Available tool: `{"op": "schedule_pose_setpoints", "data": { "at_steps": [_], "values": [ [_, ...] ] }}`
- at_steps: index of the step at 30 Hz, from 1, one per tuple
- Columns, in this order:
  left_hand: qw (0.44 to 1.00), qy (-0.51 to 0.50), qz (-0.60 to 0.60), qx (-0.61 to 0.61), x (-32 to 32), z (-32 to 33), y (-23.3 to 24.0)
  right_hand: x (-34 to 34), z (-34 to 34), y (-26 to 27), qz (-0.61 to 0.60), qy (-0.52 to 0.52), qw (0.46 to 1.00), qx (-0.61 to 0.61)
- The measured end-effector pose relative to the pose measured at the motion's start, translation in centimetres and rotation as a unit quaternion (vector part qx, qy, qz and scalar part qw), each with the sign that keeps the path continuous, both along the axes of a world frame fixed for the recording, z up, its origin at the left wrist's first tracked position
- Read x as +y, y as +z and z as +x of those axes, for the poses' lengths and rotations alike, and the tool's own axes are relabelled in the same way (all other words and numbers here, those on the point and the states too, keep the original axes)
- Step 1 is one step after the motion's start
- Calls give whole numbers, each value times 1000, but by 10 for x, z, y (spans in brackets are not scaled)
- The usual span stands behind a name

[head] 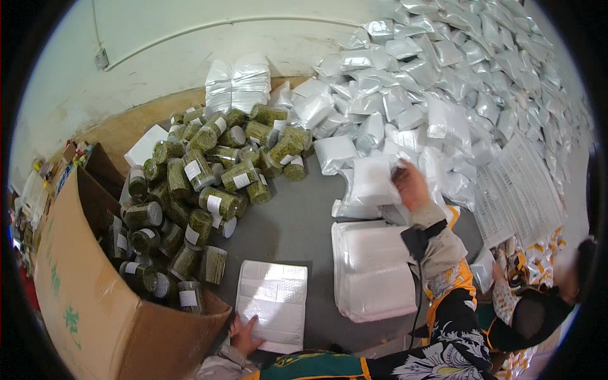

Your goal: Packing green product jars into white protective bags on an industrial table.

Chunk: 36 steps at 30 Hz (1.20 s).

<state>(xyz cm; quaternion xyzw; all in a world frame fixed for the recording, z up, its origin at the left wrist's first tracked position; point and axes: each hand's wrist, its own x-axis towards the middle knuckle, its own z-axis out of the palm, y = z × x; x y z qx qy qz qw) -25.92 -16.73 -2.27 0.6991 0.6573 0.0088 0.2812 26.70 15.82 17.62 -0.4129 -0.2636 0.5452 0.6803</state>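
Note:
My left hand rests with spread fingers on the lower left edge of a flat white bubble mailer. Farther off, my right hand is at the right edge of a plump white bubble mailer. Motion blurs its fingers, so whether they grip the mailer cannot be told. Below that hand lies a stack of flat bubble mailers, partly under my right forearm. Clear plastic jars of dried green plant matter, many with white labels, spill across the left of the grey tabletop.
An open cardboard box, with jars at its opening, stands at left. Plump mailers heap up behind and to the right. A bundle of flat mailers stands by the wall. Printed label sheets and another person are at right.

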Motion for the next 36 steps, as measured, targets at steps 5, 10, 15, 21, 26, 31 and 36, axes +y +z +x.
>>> {"op": "schedule_pose_setpoints", "data": {
  "at_steps": [5,10,15,21,26,31,36],
  "values": [
    [998,41,-36,-28,15,13,15,109,-95,-69,-58,150,878,-451],
    [999,-13,46,-18,-5,3,-29,276,-100,-146,-41,76,827,-555],
    [997,-1,-82,17,-9,3,-31,364,-110,-158,-134,162,844,-494],
    [970,110,-192,-103,-20,7,-31,398,-154,-164,-209,397,882,-146],
    [960,120,-206,-146,7,-11,-33,417,-137,-231,-36,493,745,-448],
    [843,325,-218,-369,-14,5,-37,302,-195,-224,-27,399,768,-501],
    [994,50,31,-87,-14,-3,-35,192,-179,-219,-90,344,720,-596]
  ]
}}
